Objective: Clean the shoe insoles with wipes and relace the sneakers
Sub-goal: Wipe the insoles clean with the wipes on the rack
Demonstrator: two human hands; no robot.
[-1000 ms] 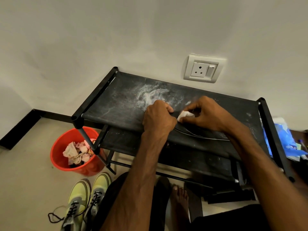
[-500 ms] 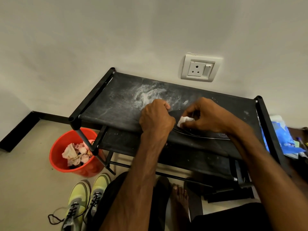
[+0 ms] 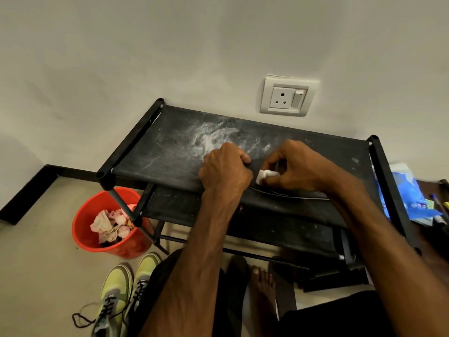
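A black insole [image 3: 286, 193] with a thin pale edge lies lengthwise on the dusty top shelf of a black shoe rack [image 3: 165, 154], centre frame. The left hand [image 3: 224, 170], knuckles up and fingers curled tight, grips the insole's left end. The right hand [image 3: 296, 166] reaches in from the lower right, thumb and fingers pinching a small folded white wipe [image 3: 264, 175] against the insole. At lower left, a red bucket [image 3: 126, 249] on the floor holds crumpled used wipes [image 3: 109, 227]. Yellow-green sneakers [image 3: 121, 295] stand below it, one dark lace trailing loose. A blue packet [image 3: 408, 195] lies at the right edge.
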